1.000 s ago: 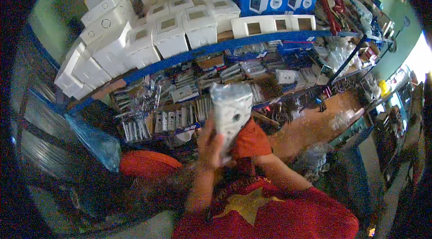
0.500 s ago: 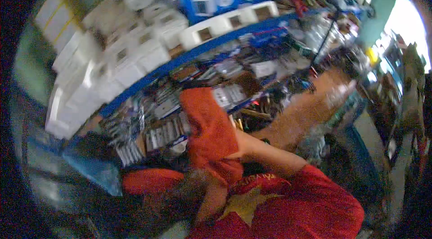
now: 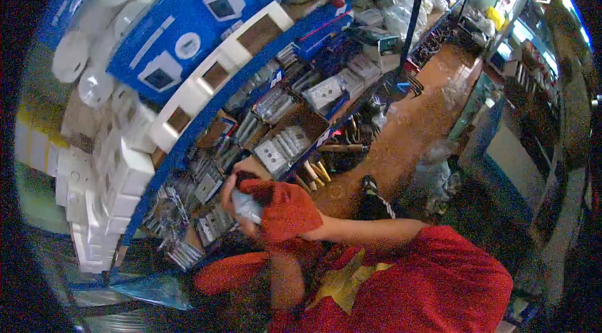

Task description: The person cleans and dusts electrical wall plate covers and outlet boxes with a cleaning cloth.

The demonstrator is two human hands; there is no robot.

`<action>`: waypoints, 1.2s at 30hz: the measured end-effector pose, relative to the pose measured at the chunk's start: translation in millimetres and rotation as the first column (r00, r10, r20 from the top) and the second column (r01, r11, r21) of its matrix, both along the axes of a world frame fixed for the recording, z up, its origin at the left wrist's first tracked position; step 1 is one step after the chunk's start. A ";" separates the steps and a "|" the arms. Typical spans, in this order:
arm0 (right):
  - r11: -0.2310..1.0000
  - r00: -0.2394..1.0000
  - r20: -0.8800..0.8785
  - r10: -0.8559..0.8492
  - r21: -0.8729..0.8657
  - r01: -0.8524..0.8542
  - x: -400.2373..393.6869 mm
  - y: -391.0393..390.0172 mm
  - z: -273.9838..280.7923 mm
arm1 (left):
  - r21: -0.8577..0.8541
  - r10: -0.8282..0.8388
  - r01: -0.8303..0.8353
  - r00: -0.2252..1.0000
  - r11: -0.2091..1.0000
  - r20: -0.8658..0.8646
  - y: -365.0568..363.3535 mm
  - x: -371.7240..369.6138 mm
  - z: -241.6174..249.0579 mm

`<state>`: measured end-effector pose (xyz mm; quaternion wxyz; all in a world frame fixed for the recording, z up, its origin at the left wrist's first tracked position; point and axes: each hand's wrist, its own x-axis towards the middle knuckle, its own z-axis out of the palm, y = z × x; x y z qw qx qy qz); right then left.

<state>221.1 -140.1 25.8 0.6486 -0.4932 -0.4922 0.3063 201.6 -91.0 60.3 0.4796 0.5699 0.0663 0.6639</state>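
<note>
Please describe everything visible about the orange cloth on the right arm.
The orange cloth looks soft and matte, loosely folded, with a dark patch near its left end. It wraps the end of the bare right forearm, hiding the right hand. It appears to touch the pale packet in the left hand.

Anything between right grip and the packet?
Yes: the orange cloth. It hides the right grip and sits on that side of the packet; whether they touch is unclear. Nothing visible separates the left grip from the packet.
</note>
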 end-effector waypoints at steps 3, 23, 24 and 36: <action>0.988 0.991 0.046 -0.124 -0.089 0.128 60.7 -42.6 44.0 | -0.050 -0.029 0.029 1.000 0.998 -0.007 2.4 36.1 -11.8; 0.941 0.940 -0.047 -0.337 -0.057 0.335 207.1 -12.1 9.3 | -0.234 -0.224 0.195 0.969 0.953 -0.105 16.5 165.4 -26.5; 0.936 0.935 -0.074 -0.346 -0.097 0.338 204.4 -25.7 13.6 | -0.151 -0.154 0.118 0.954 0.981 -0.255 9.0 166.3 -18.4; 0.922 0.807 -0.448 -0.384 -0.227 0.312 228.9 -22.1 -33.8 | 0.081 0.056 -0.017 0.858 0.997 -0.511 -10.0 176.4 -38.1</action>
